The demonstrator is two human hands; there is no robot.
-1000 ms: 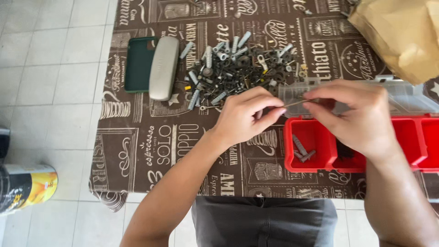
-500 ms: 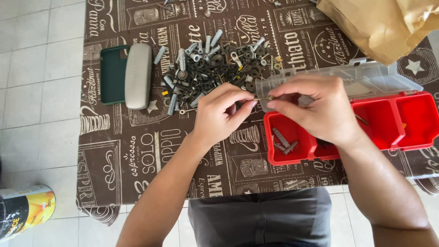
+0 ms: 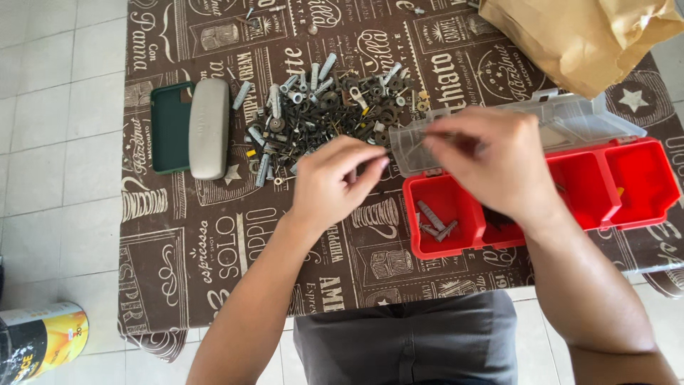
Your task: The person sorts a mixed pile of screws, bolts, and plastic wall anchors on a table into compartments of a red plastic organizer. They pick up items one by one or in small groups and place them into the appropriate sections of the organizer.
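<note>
A: Over the red organizer tray (image 3: 641, 182), the right hand (image 3: 499, 167) is blurred. Fingers look pinched together, but on what? Can't make it out.

B: Same. It blocks the middle compartment and part of the clear lid (image 3: 584, 125). Left hand (image 3: 331, 182) has its fingers curled together beside the hardware pile (image 3: 324, 107) on the desk (image 3: 214, 249).

A: I count three compartments, with a few grey wall plugs (image 3: 434, 221) in the left one. One glasses case (image 3: 209, 128), one paper bag (image 3: 584, 36) cut off on top.

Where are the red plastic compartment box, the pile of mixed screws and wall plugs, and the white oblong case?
Red plastic compartment box (image 3: 645, 178): head view, floor of its right compartment.
Pile of mixed screws and wall plugs (image 3: 324, 107): head view, middle of the heap.
White oblong case (image 3: 209, 128): head view, centre of its lid.
</note>
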